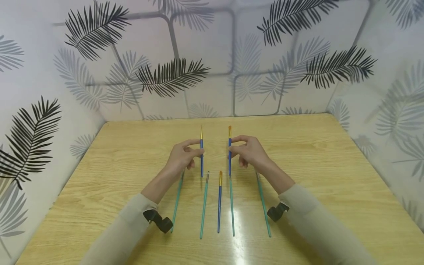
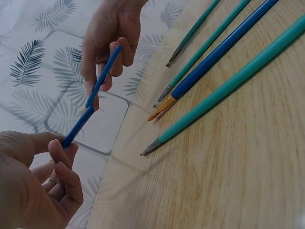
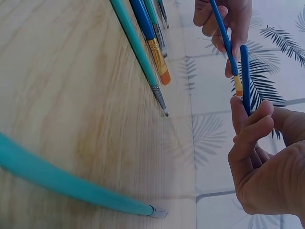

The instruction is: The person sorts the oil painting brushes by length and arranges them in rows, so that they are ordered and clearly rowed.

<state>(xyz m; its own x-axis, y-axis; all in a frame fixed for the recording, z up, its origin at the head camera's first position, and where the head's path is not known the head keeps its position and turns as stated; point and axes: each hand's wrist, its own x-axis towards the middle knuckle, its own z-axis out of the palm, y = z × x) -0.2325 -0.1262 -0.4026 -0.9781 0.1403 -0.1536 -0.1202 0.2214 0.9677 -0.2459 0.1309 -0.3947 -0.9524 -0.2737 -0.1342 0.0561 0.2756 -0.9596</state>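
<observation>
In the head view my left hand [image 1: 181, 154] pinches a blue paintbrush [image 1: 201, 162] between thumb and fingers, its thin pointed tip up. Opposite it, my right hand [image 1: 250, 150] pinches a second blue paintbrush [image 1: 230, 162], with a wider orange-brown tip at the top. Both brushes are held nearly upright, side by side with a gap between them. Below the hands lie a blue paintbrush [image 1: 219, 208] with golden bristles and several green paintbrushes [image 1: 203, 209], bristle ends pointing away from me. The hands partly hide the tips of the outer green brushes.
The brushes lie in a loose row on a light wood-grain table [image 1: 109, 176]. Behind and beside the table rises a pale covering [image 1: 208, 95] with a dark and grey leaf print. A dark wrist camera [image 1: 162, 222] sits at each sleeve cuff.
</observation>
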